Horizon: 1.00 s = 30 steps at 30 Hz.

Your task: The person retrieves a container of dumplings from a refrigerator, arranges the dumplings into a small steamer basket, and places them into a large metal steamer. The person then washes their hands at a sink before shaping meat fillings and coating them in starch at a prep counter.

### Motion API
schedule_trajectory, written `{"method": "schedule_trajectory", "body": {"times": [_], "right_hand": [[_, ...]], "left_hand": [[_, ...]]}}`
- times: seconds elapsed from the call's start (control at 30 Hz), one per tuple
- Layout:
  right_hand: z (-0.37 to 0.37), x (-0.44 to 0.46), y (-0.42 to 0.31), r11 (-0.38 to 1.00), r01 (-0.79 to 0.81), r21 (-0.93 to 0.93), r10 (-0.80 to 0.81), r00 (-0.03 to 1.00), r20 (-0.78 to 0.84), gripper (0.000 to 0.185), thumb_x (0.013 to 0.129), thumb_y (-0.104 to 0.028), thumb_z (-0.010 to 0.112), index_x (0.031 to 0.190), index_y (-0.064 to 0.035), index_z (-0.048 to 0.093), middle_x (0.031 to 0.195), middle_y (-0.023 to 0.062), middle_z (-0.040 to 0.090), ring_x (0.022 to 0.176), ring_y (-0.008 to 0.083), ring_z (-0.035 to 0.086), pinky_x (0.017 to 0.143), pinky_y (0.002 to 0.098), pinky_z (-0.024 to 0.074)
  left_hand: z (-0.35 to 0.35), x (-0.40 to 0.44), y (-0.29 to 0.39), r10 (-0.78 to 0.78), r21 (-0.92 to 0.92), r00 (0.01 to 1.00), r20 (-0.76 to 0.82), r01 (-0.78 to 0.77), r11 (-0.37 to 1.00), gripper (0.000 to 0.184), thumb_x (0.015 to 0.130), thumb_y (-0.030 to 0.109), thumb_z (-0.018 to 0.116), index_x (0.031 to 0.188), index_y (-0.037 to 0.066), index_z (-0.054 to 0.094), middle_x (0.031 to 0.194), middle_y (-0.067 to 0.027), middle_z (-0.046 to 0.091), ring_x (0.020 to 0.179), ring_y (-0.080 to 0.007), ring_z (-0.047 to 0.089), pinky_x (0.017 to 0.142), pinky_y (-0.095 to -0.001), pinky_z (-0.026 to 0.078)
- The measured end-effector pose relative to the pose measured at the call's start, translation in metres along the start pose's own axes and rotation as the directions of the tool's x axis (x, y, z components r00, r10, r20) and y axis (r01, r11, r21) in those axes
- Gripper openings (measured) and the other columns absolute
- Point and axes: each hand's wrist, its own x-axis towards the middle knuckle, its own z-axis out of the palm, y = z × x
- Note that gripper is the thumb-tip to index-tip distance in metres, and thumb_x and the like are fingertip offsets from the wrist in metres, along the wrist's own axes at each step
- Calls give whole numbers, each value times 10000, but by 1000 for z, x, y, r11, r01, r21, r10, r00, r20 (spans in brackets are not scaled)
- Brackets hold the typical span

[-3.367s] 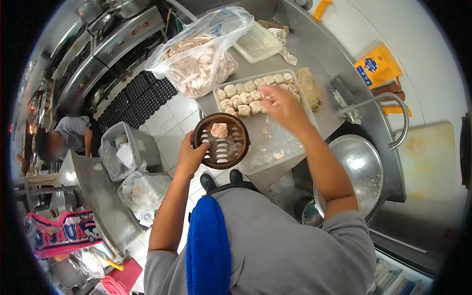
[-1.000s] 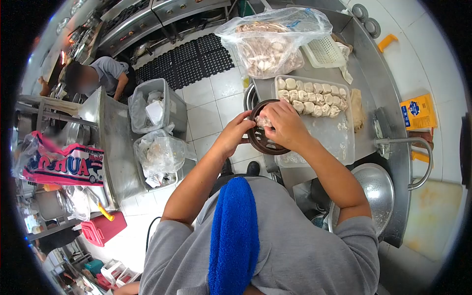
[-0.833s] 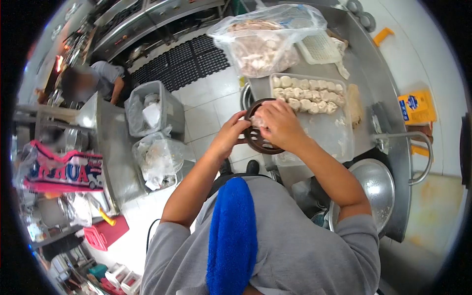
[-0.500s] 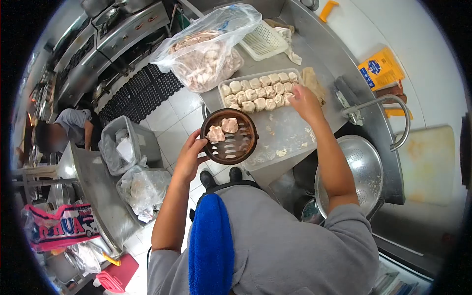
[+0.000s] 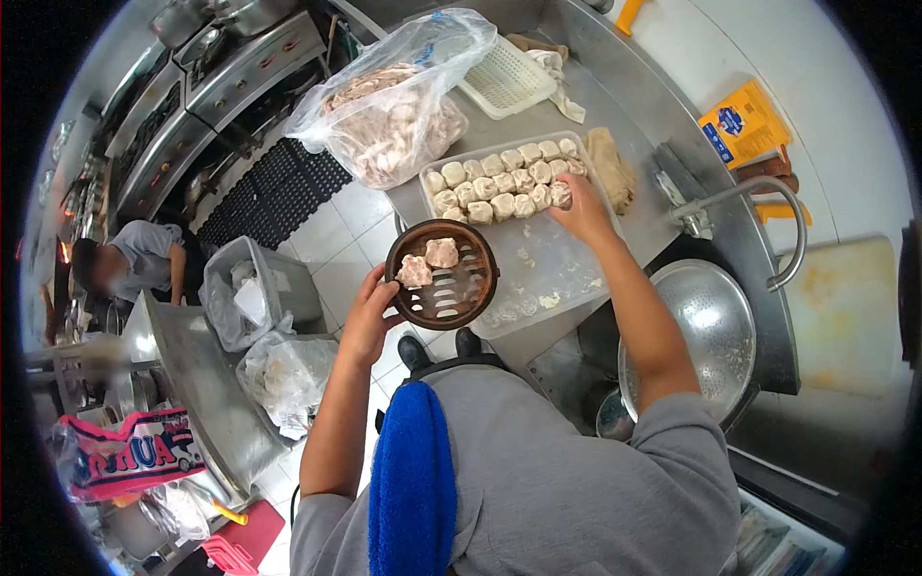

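Observation:
My left hand (image 5: 365,312) grips the near-left rim of a round brown steamer basket (image 5: 493,261), tilted a little, with slots in its base. Two pale pink dumplings (image 5: 442,252) sit side by side in the basket's far left part. My right hand (image 5: 588,216) is over the right end of the front row in a clear plastic tray (image 5: 528,278). Its fingers are closed around a dumpling (image 5: 560,195) there; whether it is off the tray I cannot tell. Several more dumplings (image 5: 503,182) stand in rows across the far half of the tray.
Beyond the tray, a clear bag of meat-like filling (image 5: 403,130) and a white perforated basket (image 5: 509,82) stand on the steel counter. A faucet (image 5: 749,192) and colander (image 5: 706,331) are on the right. Bins (image 5: 298,288) stand on the left, where another person (image 5: 144,254) bends over.
My right hand has come down slightly leftward, and its fingers have closed on a dumpling at the row's right end. My left hand with the steamer basket has barely shifted.

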Motion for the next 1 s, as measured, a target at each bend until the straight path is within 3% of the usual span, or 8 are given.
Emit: {"method": "schedule_trajectory", "body": {"times": [0.1, 0.13, 0.47, 0.6, 0.7, 0.8, 0.9, 1.0], "right_hand": [[27, 9, 31, 985, 169, -35, -171, 983, -73, 511, 692, -137, 738, 1151, -75, 522, 1108, 161, 543, 1033, 334, 537, 886, 400, 447], [16, 6, 9, 991, 2, 136, -3, 1000, 5, 508, 682, -147, 742, 1136, -77, 526, 1094, 162, 535, 1021, 330, 529, 886, 416, 441], [-5, -26, -31, 965, -235, -114, 232, 972, -41, 512, 712, -245, 682, 1188, -120, 542, 1099, 131, 607, 1091, 322, 558, 832, 469, 493], [30, -23, 8, 958, -107, -265, 80, 991, -110, 353, 697, -243, 698, 1033, -153, 636, 1013, 99, 637, 1012, 312, 580, 839, 460, 476], [-21, -29, 3, 970, -225, 93, 227, 974, -6, 310, 736, -178, 709, 1019, -90, 619, 918, 94, 645, 888, 258, 616, 775, 387, 496], [-37, -34, 13, 698, -380, 607, 330, 923, 197, 318, 780, -169, 720, 1021, -14, 582, 938, 73, 626, 925, 160, 580, 797, 289, 476], [-26, -47, 1, 343, -394, 853, 390, 886, 252, 311, 831, -161, 678, 1053, 20, 557, 1046, 87, 602, 990, 130, 556, 836, 262, 459], [-11, -57, -5, 364, -363, 857, 297, 918, 263, 374, 852, -160, 646, 1155, 21, 522, 1166, 138, 570, 1055, 209, 560, 899, 312, 452]], "left_hand": [[-2, -2, -5, 18, -13, 998, -61, -19, 1000, 564, 904, 298, 549, 1395, 76, 381, 1134, -68, 573, 1038, -178, 554, 876, -415, 474], [-8, 1, -8, 23, -27, 1000, -14, -23, 999, 554, 904, 303, 548, 1387, 81, 395, 1179, -70, 573, 1071, -191, 553, 890, -419, 468], [-12, 10, -4, 32, -11, 992, 126, -31, 999, 474, 917, 287, 539, 1347, 135, 411, 1268, -56, 517, 1150, -223, 520, 911, -429, 470], [-13, 10, -15, 23, -56, 997, 77, -18, 998, 525, 906, 285, 544, 1378, 123, 384, 1223, -52, 537, 1103, -208, 535, 878, -434, 478], [-6, 4, -7, 37, -33, 999, 25, -36, 999, 550, 908, 262, 529, 1400, 92, 352, 1214, -59, 543, 1084, -197, 545, 860, -420, 482], [2, 5, -11, 31, -43, 999, 17, -31, 999, 557, 911, 243, 512, 1410, 71, 333, 1221, -72, 546, 1067, -188, 552, 851, -404, 484], [2, 4, -14, 15, -66, 1000, 0, -15, 998, 532, 908, 242, 509, 1393, 86, 355, 1211, -79, 556, 1065, -185, 550, 846, -391, 481], [1, 4, -11, 1, -7, 1000, 21, -1, 1000, 492, 906, 276, 512, 1353, 99, 408, 1191, -52, 573, 1001, -168, 576, 845, -382, 481]]}}
